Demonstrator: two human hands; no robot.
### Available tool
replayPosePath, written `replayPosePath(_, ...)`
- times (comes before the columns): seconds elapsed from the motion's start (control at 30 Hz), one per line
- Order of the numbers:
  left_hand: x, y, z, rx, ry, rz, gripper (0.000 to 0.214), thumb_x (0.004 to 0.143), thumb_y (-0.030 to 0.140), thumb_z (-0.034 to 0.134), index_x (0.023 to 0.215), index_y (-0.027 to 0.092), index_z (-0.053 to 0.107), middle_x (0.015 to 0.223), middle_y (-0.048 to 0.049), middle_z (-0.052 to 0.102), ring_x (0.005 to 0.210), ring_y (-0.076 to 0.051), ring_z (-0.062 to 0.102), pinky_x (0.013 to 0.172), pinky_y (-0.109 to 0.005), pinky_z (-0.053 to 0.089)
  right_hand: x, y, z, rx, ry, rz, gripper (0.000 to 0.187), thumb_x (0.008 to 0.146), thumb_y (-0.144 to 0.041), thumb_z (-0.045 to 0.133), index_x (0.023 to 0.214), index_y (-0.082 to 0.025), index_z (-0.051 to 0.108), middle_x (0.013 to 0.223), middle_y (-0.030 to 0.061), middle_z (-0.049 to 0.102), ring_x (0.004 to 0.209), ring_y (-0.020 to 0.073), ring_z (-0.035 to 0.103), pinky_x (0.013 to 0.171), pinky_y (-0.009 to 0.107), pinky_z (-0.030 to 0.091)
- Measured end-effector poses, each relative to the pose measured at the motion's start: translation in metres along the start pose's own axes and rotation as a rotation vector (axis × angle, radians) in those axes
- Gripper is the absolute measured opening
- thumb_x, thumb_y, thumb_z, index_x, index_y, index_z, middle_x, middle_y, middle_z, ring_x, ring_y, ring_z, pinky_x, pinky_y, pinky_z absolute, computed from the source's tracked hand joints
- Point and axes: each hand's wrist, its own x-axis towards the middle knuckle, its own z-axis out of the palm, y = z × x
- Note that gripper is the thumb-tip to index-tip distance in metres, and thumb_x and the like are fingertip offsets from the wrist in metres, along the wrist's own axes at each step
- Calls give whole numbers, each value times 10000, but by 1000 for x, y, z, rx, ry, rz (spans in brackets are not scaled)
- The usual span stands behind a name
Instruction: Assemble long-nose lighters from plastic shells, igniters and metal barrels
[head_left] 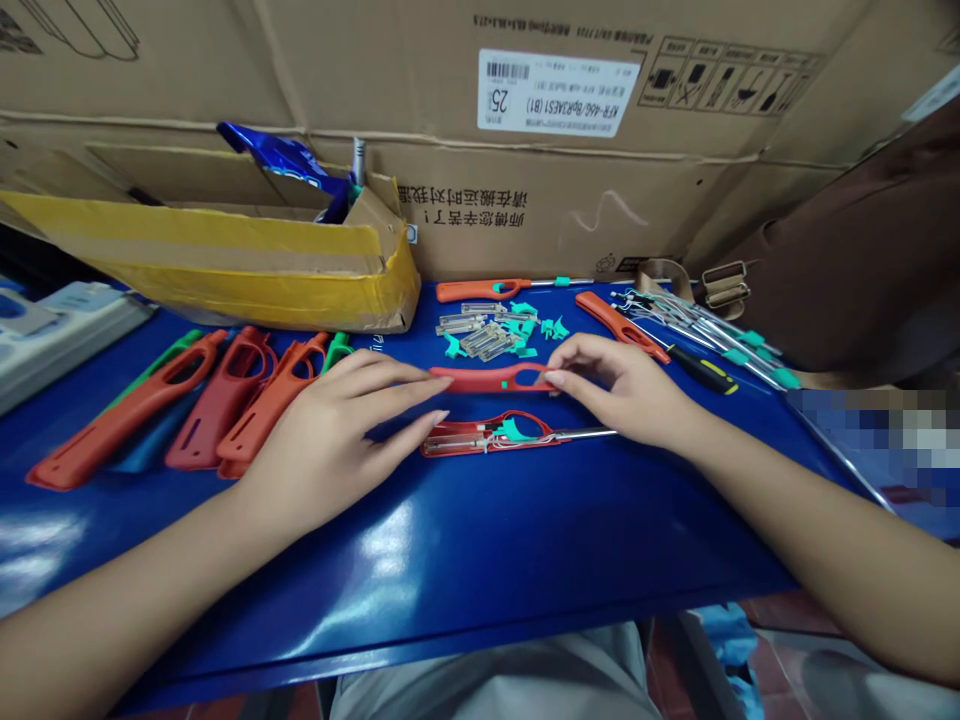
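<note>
A red lighter casing half (487, 380) with a finger loop lies crosswise between my two hands. My right hand (619, 385) pinches its right end between thumb and fingers. The fingertips of my left hand (330, 430) touch its left end, with the thumb apart from it and the fingers stretched out. Just nearer to me lies the other, filled casing half (457, 440), holding a clear fuel tank, a turquoise trigger (514, 430), white wires and a metal tube (585, 434). My left thumb tip is close to this half's left end.
Left are several orange, red and green casings (127, 410). Behind are clear tanks (487, 340) and turquoise triggers, with an orange lighter (480, 290). Right are metal tubes (720, 330), an orange casing (619, 322) and a screwdriver (701, 368). A taped carton (300, 270) stands back left.
</note>
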Motion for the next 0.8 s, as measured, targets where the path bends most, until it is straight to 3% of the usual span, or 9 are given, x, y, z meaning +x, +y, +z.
replayPosePath(0.13, -1, 2, -2, 61, 53, 101, 325, 977, 261, 665, 1295, 197, 668, 1317, -119, 702, 1155, -268, 664, 1031, -465, 532, -2, -12, 1, 358, -5, 261, 313, 862, -485, 756, 937, -195, 666, 835, 36, 749, 726, 179, 735, 723, 328, 609)
replayPosePath(0.27, -3, 1, 1, 27, 54, 117, 289, 975, 188, 656, 1259, 137, 680, 1240, -140, 721, 1120, -243, 676, 1006, -408, 555, -4, -17, 3, 412, -118, 326, 334, 888, -431, 728, 1110, -184, 689, 837, 31, 750, 742, 171, 735, 719, 313, 595)
replayPosePath(0.37, -4, -2, 5, 3, 17, 116, 262, 976, 198, 656, 1218, 110, 699, 1170, -139, 728, 1056, -224, 690, 942, -362, 583, -6, -16, 8, 270, -143, 210, 357, 933, -411, 657, 1210, -189, 683, 873, 19, 705, 724, 138, 665, 659, 278, 540)
replayPosePath(0.53, -4, -4, 6, -52, -85, 76, 260, 994, 262, 625, 1202, 132, 712, 1143, -123, 721, 1021, -212, 697, 899, -345, 603, -10, -13, 13, -110, -157, -19, 414, 886, -334, 734, 1273, -207, 665, 809, -27, 590, 706, 121, 550, 668, 258, 459)
replayPosePath(0.7, -3, -2, 3, -103, -166, 50, 254, 992, 293, 617, 1189, 161, 710, 1126, -94, 737, 1014, -205, 690, 915, -344, 588, -12, -10, 13, -235, -205, -102, 372, 893, -326, 737, 1239, -234, 635, 864, -11, 615, 734, 141, 557, 668, 263, 450)
replayPosePath(0.8, -2, -1, 2, -99, -207, 51, 241, 988, 289, 618, 1170, 159, 708, 1108, -85, 729, 1000, -204, 677, 898, -343, 574, -13, -10, 16, -249, -224, -152, 327, 907, -306, 722, 1211, -244, 617, 1049, 41, 654, 913, 183, 611, 800, 309, 483)
